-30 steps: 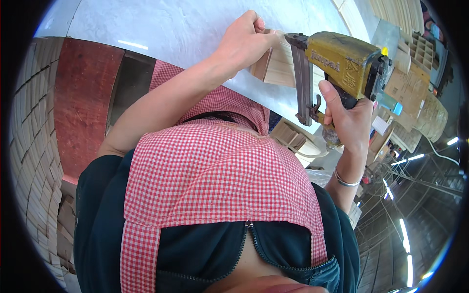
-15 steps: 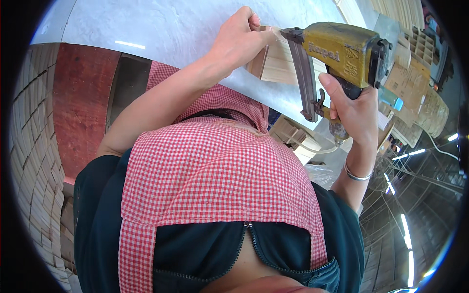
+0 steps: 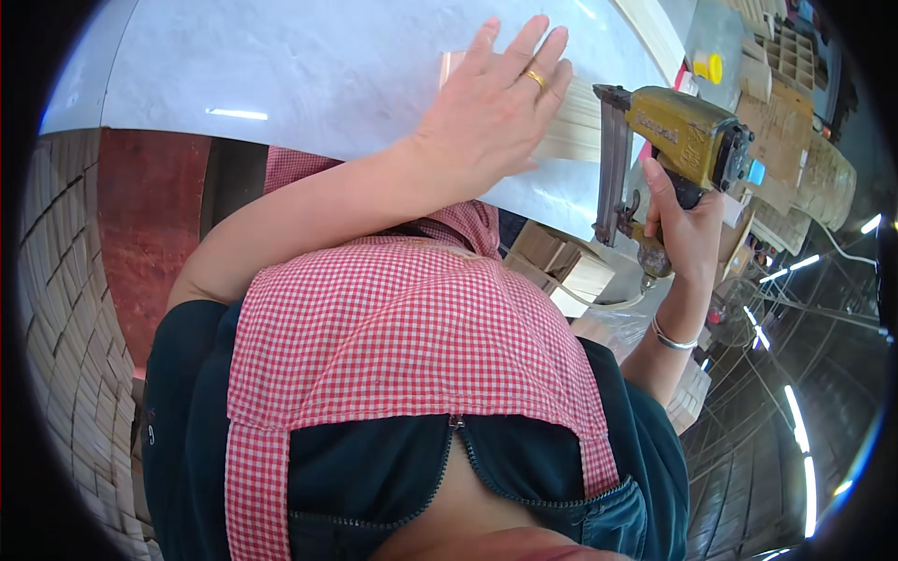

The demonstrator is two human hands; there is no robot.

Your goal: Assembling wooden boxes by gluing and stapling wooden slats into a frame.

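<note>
My left hand (image 3: 496,107) lies palm down with its fingers stretched out over a pale wooden piece (image 3: 575,131) on the light grey worktable (image 3: 281,65). Most of that piece is hidden under the hand; a bit of its edge shows left of the fingers. In my right hand (image 3: 687,220) is a worn yellow pneumatic nail gun (image 3: 678,131), gripped by its handle with the thumb up along it. The gun's dark magazine hangs just right of the wooden piece, apart from my left hand. An air hose (image 3: 608,305) runs from the gun's lower end.
Wooden boxes (image 3: 585,278) stand below the table's near edge. At the right are a yellow round object (image 3: 708,66), a compartmented wooden tray (image 3: 795,58) and cardboard (image 3: 784,140). A red board (image 3: 150,234) and stacked wooden slats (image 3: 70,309) fill the left side.
My left hand has gone from a closed hold at the wooden piece's far end to lying spread over it. The nail gun has drawn back to the right, away from the wood.
</note>
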